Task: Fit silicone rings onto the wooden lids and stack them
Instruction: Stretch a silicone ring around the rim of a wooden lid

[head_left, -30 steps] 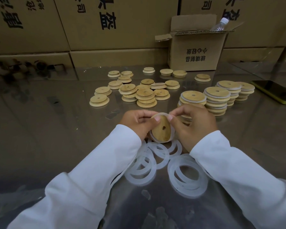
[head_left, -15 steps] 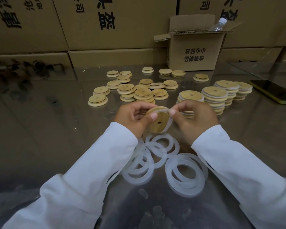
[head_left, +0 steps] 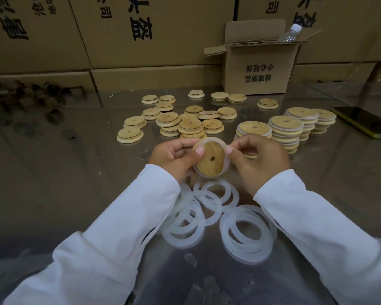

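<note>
Just above the near middle of the table, between the two hands, a wooden lid [head_left: 209, 160] is being held tilted toward the camera. Its small hole is showing, and a translucent silicone ring [head_left: 226, 165] is lying round its rim. The left hand [head_left: 174, 159] is gripping the lid's left edge, with the thumb pressing on the wood face and the other fingers curling behind. The right hand [head_left: 260, 161] is pinching the ring at the lid's upper right edge between thumb and forefinger, the remaining fingers curling loosely.

The step in hand appears to be seating the ring, which is standing proud on the right side and seems not yet fully down. The next move is probably calling for the thumbs to work the ring round the rim until it lies flat, and then for the lid to go onto a stack.

Just below the hands, loose rings [head_left: 183, 227] are lying overlapped in two heaps. Beyond them, bare lids [head_left: 189, 126] are sitting in low scattered piles. Finished stacks [head_left: 284, 133], with white edges showing, are standing to the right.

The table [head_left: 64, 172] is shiny metal, mirroring what is around it. A phone [head_left: 365, 122] is lying at the far right. At the back, an open carton [head_left: 260, 69] holding a plastic bottle [head_left: 291, 33] is standing against a wall of printed cartons [head_left: 141, 29].
</note>
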Tool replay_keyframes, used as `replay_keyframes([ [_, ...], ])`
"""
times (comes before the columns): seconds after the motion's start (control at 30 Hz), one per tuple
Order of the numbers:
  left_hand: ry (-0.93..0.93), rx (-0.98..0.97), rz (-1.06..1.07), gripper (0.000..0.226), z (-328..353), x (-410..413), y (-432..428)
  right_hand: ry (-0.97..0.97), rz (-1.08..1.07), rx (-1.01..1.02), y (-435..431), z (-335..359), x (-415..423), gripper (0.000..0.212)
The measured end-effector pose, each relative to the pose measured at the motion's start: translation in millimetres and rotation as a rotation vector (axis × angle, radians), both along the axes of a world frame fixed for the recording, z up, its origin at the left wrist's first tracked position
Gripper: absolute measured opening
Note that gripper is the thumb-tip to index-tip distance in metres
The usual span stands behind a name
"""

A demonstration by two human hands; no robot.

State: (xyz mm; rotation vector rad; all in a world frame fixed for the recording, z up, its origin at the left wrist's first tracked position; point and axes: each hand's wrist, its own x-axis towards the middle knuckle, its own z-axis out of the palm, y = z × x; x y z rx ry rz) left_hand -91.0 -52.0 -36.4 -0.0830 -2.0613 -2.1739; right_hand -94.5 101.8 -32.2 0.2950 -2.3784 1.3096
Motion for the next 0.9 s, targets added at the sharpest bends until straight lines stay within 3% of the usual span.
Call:
replay_keyframes([
  [0.4,0.17,-0.146,0.006,0.016,6.9,0.7,-2.8,-0.101,0.0,-0.086,5.6,5.7,-6.1,0.006],
  [0.8,0.022,0.142,-0.018,0.014,-6.2,-7.0,-4.7,0.033,0.028,-0.096,-3.7,-3.6,1.3,0.016],
  [0.9,0.01,0.133,-0.033,0.014,-6.3,-7.1,-4.4,0.032,0.008,-0.03,-2.6,-3.3,0.1,0.018],
])
